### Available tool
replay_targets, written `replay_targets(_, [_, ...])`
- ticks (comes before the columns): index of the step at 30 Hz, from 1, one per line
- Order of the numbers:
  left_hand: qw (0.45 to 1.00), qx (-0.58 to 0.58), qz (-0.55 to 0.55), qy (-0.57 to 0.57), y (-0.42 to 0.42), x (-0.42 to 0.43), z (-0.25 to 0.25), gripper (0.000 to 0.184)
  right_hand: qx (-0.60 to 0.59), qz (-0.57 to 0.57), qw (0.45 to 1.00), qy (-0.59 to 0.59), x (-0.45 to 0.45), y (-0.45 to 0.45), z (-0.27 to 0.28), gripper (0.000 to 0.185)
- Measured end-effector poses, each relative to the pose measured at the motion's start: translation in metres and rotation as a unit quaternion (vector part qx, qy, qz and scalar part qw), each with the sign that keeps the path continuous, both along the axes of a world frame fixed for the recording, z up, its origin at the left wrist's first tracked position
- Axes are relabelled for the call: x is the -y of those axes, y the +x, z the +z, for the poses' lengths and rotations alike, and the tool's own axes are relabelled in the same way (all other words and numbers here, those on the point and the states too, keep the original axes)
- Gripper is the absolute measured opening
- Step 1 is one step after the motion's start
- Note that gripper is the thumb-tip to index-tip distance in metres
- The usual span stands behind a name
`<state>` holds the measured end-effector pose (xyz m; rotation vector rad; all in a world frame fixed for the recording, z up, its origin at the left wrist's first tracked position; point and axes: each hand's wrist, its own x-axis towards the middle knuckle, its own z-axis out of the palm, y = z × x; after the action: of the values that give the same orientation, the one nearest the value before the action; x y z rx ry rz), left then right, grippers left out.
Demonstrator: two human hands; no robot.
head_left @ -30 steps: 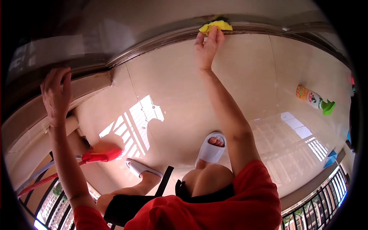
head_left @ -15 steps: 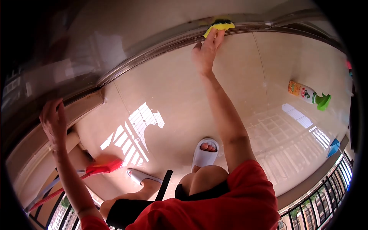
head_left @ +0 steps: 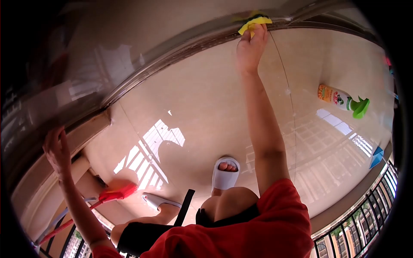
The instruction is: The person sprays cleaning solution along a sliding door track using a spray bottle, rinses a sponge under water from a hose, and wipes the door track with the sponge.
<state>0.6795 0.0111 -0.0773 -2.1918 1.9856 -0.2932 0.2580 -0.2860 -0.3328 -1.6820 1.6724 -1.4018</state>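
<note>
My right hand [head_left: 251,51] is stretched far forward and pinches a yellow sponge [head_left: 256,22] with a dark scouring side. The sponge presses on the dark door track [head_left: 189,49], beside the glass panel [head_left: 163,26]. At the far left, my left hand [head_left: 58,150] holds nothing. Its fingers are apart and rest by the edge of the door frame [head_left: 92,126]; whether they press on it is hard to tell.
A spray bottle [head_left: 340,99] with a green trigger head lies on the glossy tiled floor [head_left: 202,103] at right. A red broom [head_left: 118,192] lies at lower left. A blue object [head_left: 377,157] sits near the black railing [head_left: 365,219]. My slippered foot [head_left: 226,172] is below centre.
My right hand has slid the sponge a little to the right along the track. My left hand has shifted slightly down in view, and the whole view has moved a little.
</note>
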Motion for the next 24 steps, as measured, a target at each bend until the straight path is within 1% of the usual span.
replay_targets(1, [1.0,-0.003,0.006,0.003,0.001,-0.001,-0.001,0.013,0.004,-0.007,1.0,-0.004,0.01,-0.007,0.001,0.022])
replay_targets(3, [1.0,-0.008,0.015,0.012,0.004,-0.001,0.0,0.013,0.018,-0.065,0.997,0.046,0.044,-0.04,0.0,0.021])
replay_targets(5, [1.0,-0.002,0.014,0.007,0.004,-0.001,0.001,0.013,0.036,-0.083,0.99,0.109,0.065,-0.057,0.0,0.021])
replay_targets(6, [1.0,-0.002,0.013,0.008,0.004,-0.002,0.001,0.013,0.041,-0.061,0.99,0.12,0.066,-0.062,0.001,0.022])
replay_targets(8, [1.0,-0.005,0.016,0.008,0.002,-0.001,0.001,0.014,0.046,-0.039,0.993,0.101,0.058,-0.058,-0.006,0.026])
replay_targets(9, [1.0,-0.007,0.015,0.007,0.001,0.0,0.001,0.014,0.046,-0.04,0.996,0.07,0.036,-0.034,0.004,0.028])
replay_targets(11, [1.0,-0.005,0.01,0.004,-0.001,0.0,0.002,0.014,0.042,-0.025,0.999,0.012,0.023,-0.025,0.0,0.033])
replay_targets(12, [1.0,-0.004,0.007,0.004,-0.002,0.0,0.002,0.013,0.038,-0.01,0.999,-0.015,0.025,-0.03,-0.015,0.036])
replay_targets(14, [1.0,-0.017,0.004,0.006,0.003,-0.001,0.0,0.013,0.023,0.001,0.999,-0.037,0.042,-0.048,-0.029,0.04])
replay_targets(16, [1.0,-0.02,0.001,0.01,0.004,0.0,0.001,0.013,0.013,0.005,1.0,-0.014,0.061,-0.067,-0.016,0.045])
replay_targets(18, [1.0,-0.01,0.007,0.001,0.0,0.0,0.001,0.013,0.028,0.042,0.998,0.032,0.06,-0.07,0.019,0.048])
replay_targets(20, [1.0,-0.015,0.007,0.006,0.001,-0.001,0.002,0.013,0.027,-0.003,0.998,0.062,0.049,-0.055,0.026,0.047])
replay_targets(23, [1.0,-0.021,-0.006,-0.004,0.005,-0.001,-0.001,0.013,-0.017,-0.196,0.98,0.04,0.034,-0.001,0.022,0.04])
replay_targets(24, [1.0,-0.021,-0.012,-0.008,0.006,-0.001,-0.001,0.013,-0.012,-0.188,0.982,0.026,0.032,-0.003,0.016,0.041])
